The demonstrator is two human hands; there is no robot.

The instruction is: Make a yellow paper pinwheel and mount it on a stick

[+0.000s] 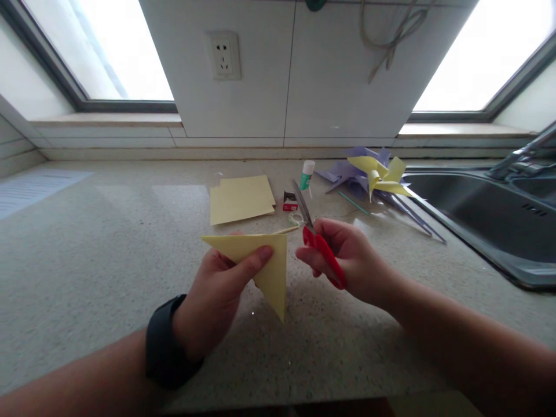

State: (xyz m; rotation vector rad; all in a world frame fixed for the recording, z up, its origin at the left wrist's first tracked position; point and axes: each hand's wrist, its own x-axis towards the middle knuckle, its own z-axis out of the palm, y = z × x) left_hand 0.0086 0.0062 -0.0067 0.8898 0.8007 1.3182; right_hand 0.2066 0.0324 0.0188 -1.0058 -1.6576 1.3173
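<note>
My left hand (217,289) pinches a yellow paper folded into a triangle (269,272), thumb on top, holding it above the speckled countertop (108,249). A thin strip of yellow paper curls off its upper right corner. My right hand (347,258) is closed round the red handles of a pair of scissors (319,246), whose blades point up and away just right of the paper. A dark watch sits on my left wrist.
Farther back lie a stack of yellow paper sheets (241,198), a glue stick (306,175), a small red and black object (289,201) and yellow and purple paper pinwheels (377,176). A steel sink (490,214) with a tap is at the right. A wall socket (223,55) is on the back wall.
</note>
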